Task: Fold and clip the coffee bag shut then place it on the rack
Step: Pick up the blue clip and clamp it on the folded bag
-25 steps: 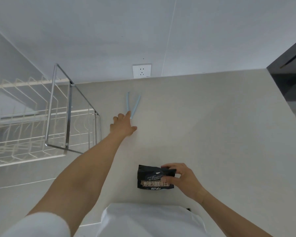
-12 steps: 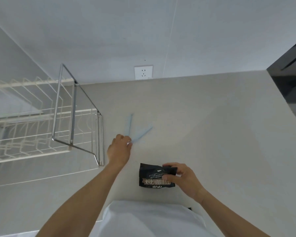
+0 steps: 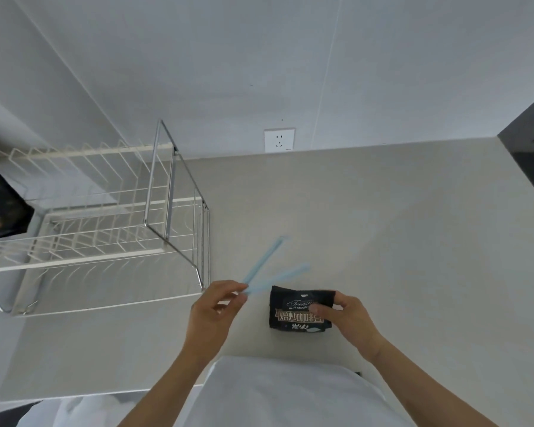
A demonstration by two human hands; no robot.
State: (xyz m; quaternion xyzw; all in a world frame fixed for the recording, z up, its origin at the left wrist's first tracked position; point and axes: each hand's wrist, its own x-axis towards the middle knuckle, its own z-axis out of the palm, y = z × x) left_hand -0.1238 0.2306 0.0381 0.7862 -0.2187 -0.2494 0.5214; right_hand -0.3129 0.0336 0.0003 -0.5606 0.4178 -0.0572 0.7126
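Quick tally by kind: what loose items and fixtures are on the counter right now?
Coffee bag: 1
Blue clip: 1
Wire rack: 1
Total: 3

Soft, even, cool daylight, pale counter (image 3: 383,229) and wall evenly lit, faint diffuse shadows under the wire rack (image 3: 111,229), no harsh glare, strong wide-angle bending at the edges, motion blur on the blue clip (image 3: 270,266), dark blurred corner at left
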